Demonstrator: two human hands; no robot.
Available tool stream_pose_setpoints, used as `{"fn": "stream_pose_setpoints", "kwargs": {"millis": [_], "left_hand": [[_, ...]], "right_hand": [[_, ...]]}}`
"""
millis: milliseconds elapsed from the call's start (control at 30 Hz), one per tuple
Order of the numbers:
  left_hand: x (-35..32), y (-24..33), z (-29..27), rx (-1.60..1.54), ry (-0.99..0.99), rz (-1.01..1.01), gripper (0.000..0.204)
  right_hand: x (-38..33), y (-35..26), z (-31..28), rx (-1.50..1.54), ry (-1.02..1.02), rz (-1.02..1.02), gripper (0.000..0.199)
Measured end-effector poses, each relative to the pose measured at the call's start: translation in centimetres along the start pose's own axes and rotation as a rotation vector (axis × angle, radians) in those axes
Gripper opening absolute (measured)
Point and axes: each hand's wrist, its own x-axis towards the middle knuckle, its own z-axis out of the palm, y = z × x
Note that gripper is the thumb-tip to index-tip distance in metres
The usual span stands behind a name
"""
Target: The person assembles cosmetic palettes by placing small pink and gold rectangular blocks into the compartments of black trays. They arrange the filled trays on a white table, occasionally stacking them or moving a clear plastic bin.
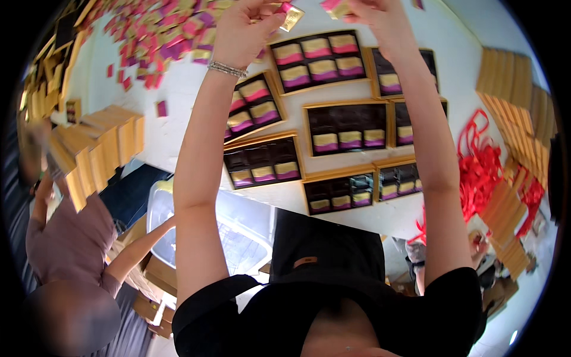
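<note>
Across most of the frame we see a white surface [172,128], with a cluster of open boxes spread over its middle. We judge the filling to be partway along: the upper-centre box [326,87] shows both rows full, while the centre box [348,116] and the lower-left box [256,156] have three wrapped pieces in the lower row and bare upper compartments, which we take to be what is left. The right-hand boxes and the tilted box at left are partly covered by the forearms, so we cannot count everything in them. At the lower left, a co-worker [68,244] reaches an arm toward a clear bin [157,202]. Around the work we find a loose pile of wrapped pieces [178,33] at the upper left, stacked boxes [98,143] at the left, more stacks at the right rim, and red ribbon [479,172] heaped beside them. At the top edge, the left hand [248,25] pinches a pink-and-gold piece [291,19], and the right hand [380,21] grips a second piece [336,8], cut by the frame.
</note>
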Motion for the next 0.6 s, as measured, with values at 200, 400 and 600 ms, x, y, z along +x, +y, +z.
{"fn": "stream_pose_setpoints", "kwargs": {"millis": [200, 400, 600], "left_hand": [[0.0, -1.9, 12.2, 0.22, 0.044, 0.159, 0.031], [-2.9, -3.9, 19.5, 0.608, 0.27, 0.36, 0.031], [-4.4, -5.1, 19.1, 1.071, 0.37, 0.637, 0.044]], "right_hand": [[-6.4, -4.0, -10.3, -1.152, 0.243, -0.02, 0.016], [-7.0, -1.4, -13.9, -1.215, -0.388, -0.382, 0.027], [-12.3, 0.1, -12.0, -1.142, -0.047, -0.316, 0.038]]}}
